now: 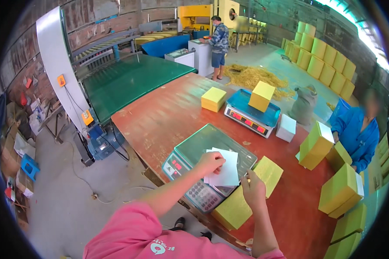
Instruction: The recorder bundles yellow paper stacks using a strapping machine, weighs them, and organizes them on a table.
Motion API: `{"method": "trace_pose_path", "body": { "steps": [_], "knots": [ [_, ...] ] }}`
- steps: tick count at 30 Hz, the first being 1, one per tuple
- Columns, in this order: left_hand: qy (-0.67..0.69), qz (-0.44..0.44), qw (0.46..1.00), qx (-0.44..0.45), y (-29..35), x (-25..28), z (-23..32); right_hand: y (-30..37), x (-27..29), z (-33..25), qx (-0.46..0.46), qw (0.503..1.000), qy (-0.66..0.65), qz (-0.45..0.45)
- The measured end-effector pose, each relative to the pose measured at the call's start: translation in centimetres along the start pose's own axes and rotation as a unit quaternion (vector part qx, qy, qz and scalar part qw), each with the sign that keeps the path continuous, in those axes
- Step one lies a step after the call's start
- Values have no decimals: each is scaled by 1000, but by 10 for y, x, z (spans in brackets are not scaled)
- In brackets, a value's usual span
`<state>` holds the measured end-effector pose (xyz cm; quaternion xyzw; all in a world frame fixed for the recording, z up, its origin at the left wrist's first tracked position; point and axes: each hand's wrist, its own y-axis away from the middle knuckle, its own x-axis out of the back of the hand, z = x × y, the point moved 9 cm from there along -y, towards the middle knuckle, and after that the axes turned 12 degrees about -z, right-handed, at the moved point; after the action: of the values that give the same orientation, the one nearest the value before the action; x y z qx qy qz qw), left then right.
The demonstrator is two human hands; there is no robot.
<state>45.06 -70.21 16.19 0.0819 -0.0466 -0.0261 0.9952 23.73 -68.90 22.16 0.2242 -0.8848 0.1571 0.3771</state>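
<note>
A few white paper sheets [228,170] lie fanned over the near side of a digital scale [208,142] with a flat metal pan. My left hand [211,164] is closed on these sheets, its fingers curled in a pinch. My right hand [253,187] is closed too, just right of the sheets and over a yellow paper stack [233,209]; what its fingers hold, if anything, is hidden. That yellow stack stretches along the scale's right side on the red-brown table.
A second scale [250,118] carries a yellow block [262,96]; another yellow block [213,99] sits beside it. A white-topped block [285,128] is nearby. At right a person in blue [361,129] handles yellow stacks [313,149]. A green conveyor [129,82] adjoins the table's far left.
</note>
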Motion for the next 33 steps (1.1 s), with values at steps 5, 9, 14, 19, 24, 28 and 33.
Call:
{"method": "trace_pose_path", "body": {
  "steps": [5, 9, 14, 19, 24, 28, 33],
  "knots": [
    [12, -50, 999, 12, -1, -6, 0, -18, -17, -3, -36, 998, 39, -37],
    [26, -80, 996, 1, 1, -7, 1, -20, -17, -4, -44, 999, -6, -2],
    [30, -118, 992, 3, 0, -7, 5, -27, -18, -8, -10, 986, -142, 83],
    [55, -137, 989, 8, -1, -7, 2, -32, -32, -7, -32, 959, -267, 91],
    [80, -141, 987, 0, -2, -6, -2, -34, -41, -8, -53, 930, -354, 79],
    [101, -144, 984, 1, -2, -6, -3, -35, -45, -20, -48, 928, -369, 29],
    [99, -137, 986, 11, -3, -4, -5, -38, -56, -25, -41, 918, -393, -14]
  ]
}}
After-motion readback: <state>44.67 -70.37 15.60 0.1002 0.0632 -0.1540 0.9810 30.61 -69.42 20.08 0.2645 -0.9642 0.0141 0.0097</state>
